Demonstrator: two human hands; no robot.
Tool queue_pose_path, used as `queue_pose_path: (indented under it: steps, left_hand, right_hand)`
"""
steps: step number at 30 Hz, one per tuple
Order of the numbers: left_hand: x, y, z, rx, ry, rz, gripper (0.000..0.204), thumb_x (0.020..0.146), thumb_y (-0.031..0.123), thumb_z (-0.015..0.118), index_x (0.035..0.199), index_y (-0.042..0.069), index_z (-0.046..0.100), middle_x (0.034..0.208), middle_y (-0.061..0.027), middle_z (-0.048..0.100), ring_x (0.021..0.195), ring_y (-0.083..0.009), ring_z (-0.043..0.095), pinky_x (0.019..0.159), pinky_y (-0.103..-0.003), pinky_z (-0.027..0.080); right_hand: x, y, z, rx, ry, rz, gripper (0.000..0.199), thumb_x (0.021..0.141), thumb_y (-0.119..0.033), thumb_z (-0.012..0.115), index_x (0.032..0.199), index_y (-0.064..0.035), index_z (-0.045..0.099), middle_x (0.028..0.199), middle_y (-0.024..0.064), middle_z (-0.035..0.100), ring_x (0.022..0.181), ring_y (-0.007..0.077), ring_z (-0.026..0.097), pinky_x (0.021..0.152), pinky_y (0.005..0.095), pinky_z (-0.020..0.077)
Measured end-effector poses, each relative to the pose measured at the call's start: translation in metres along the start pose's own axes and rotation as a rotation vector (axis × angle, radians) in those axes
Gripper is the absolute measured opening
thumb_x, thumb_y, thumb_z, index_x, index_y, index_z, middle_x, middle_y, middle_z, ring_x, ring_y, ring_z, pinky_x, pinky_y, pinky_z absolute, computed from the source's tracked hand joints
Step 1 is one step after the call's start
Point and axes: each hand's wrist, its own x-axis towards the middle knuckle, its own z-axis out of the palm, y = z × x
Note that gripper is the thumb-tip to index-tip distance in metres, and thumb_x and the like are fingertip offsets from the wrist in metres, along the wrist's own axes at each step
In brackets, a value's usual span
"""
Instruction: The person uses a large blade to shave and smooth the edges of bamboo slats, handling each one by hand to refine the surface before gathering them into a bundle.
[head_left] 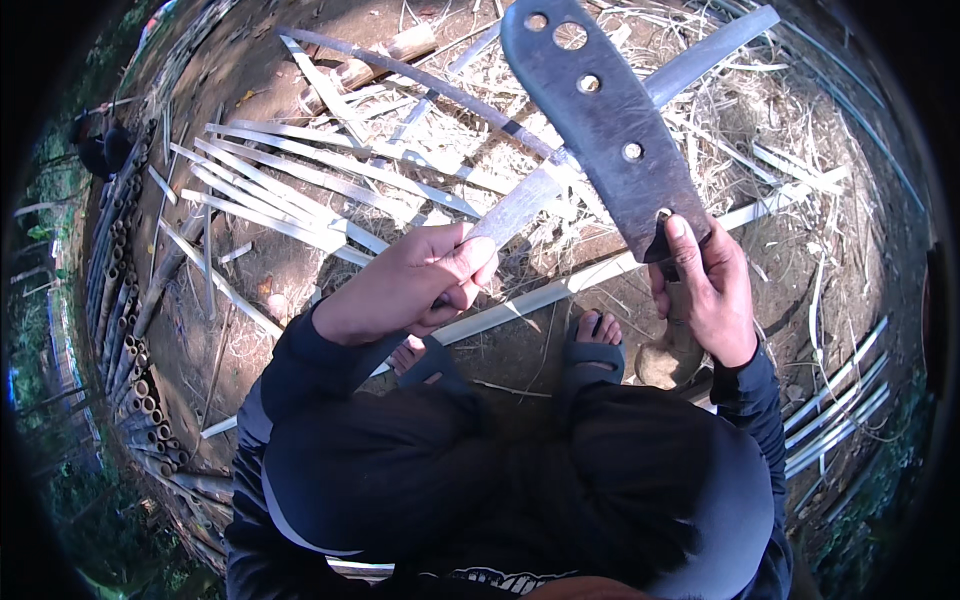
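Note:
My left hand (430,275) is closed around the near end of a pale bamboo strip (515,208). The strip slants up and to the right, passing behind a broad machete blade (620,115). This dark metal blade has a rounded top and a row of round holes. My right hand (710,290) grips its lower end, thumb on the face; the handle is mostly hidden by the fingers. A thin curved strip (420,78) runs from upper left and meets the held strip beside the blade. Whether the two are joined there, I cannot tell.
Cut bamboo strips (300,185) fan out on the ground at left, with pale shavings (740,120) beyond the blade. A long strip (560,288) crosses before my sandalled feet (595,345). Bamboo poles (125,290) are stacked far left; more strips (840,405) lie right.

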Motion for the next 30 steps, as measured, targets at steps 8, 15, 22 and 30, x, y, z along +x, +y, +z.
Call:
queue_pose_path:
  steps: [8,15,22,30]
  left_hand:
    - [0.001,0.002,-0.001,-0.025,-0.042,0.000,0.029,0.105,0.027,0.041,0.088,0.006,0.050,0.058,0.0062,0.040,0.042,-0.0006,0.029,0.038,-0.019,0.023]
    - [0.003,-0.003,-0.006,-0.055,-0.069,0.003,0.023,0.104,0.026,0.044,0.092,0.007,0.048,0.060,0.0030,0.041,0.042,-0.0015,0.029,0.038,-0.019,0.020]
    - [0.007,-0.008,-0.001,0.062,0.022,0.057,0.021,0.103,0.019,0.042,0.088,0.007,0.051,0.063,0.0042,0.044,0.048,-0.0028,0.037,0.045,-0.021,0.030]
    - [0.011,-0.022,-0.003,0.293,0.112,0.174,0.018,0.101,0.016,0.043,0.093,0.003,0.053,0.068,0.0025,0.047,0.061,-0.0053,0.042,0.057,-0.025,0.038]
  right_hand:
    - [-0.001,0.001,0.002,-0.058,-0.039,-0.014,0.027,0.101,-0.027,0.055,0.096,0.0004,0.057,0.060,0.0016,0.058,0.046,0.0059,0.052,0.045,0.0219,0.0410]
    - [-0.007,0.004,0.007,-0.200,-0.149,-0.046,0.026,0.100,-0.025,0.058,0.100,0.0013,0.058,0.059,0.0017,0.059,0.048,0.0060,0.055,0.045,0.0229,0.0411]
    - [-0.010,0.016,0.017,-0.326,-0.168,-0.170,0.028,0.102,-0.027,0.053,0.101,0.0009,0.059,0.060,0.0024,0.059,0.047,0.0062,0.054,0.045,0.0232,0.0429]
    - [-0.009,0.025,0.019,-0.335,-0.171,-0.173,0.029,0.102,-0.028,0.053,0.094,-0.0008,0.059,0.060,0.0002,0.057,0.046,0.0041,0.050,0.044,0.0216,0.0410]
